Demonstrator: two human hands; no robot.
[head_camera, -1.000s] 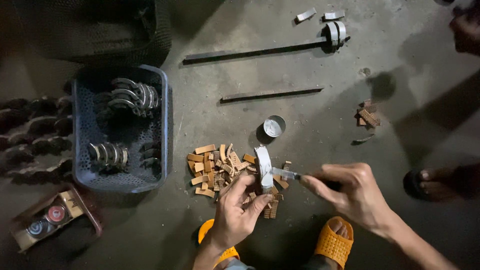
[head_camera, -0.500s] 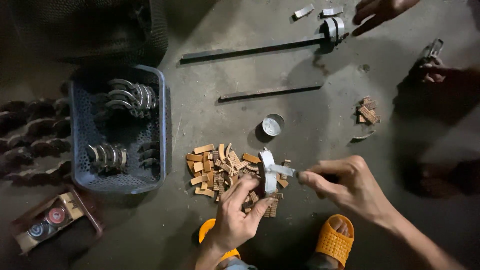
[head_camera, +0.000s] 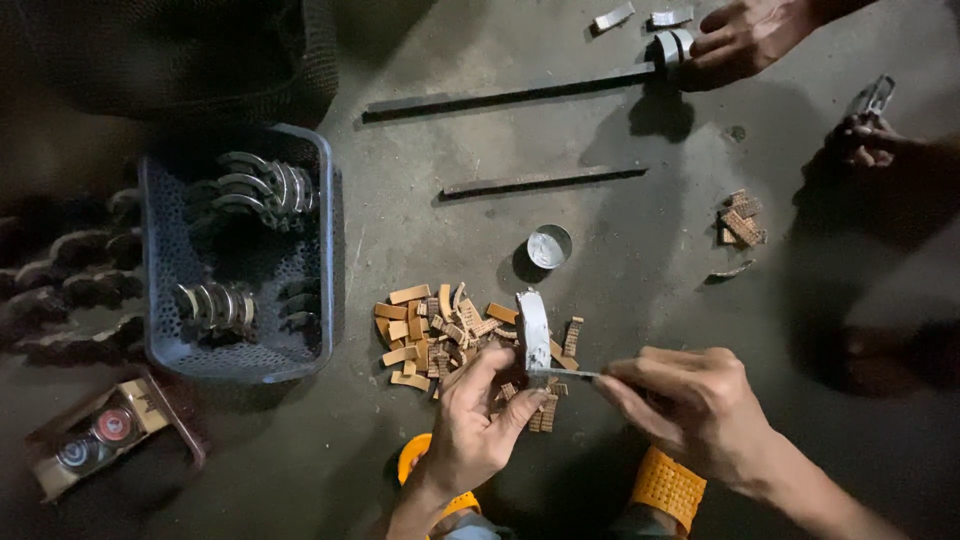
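My left hand (head_camera: 478, 418) grips the lower end of a curved grey metal shoe (head_camera: 533, 330) that stands on the concrete floor. In my right hand (head_camera: 690, 405) is a thin flat blade (head_camera: 565, 374), its tip pressed against the base of the shoe. Around the shoe lies a heap of small tan lining pieces (head_camera: 440, 330). Orange sandals (head_camera: 668, 486) show below both hands.
A blue perforated basket (head_camera: 330, 250) of curved metal shoes stands at left, dark shoes in rows beyond it. Two long metal bars (head_camera: 545, 181), a small round tin (head_camera: 549, 246) and a second pile of tan pieces (head_camera: 742, 222) lie ahead. Another person's hands (head_camera: 745, 35) work at top right.
The other person's hand has reached in to the metal rings on the far bar. My hands and the shoe have shifted only slightly, the blade staying at the shoe's base.
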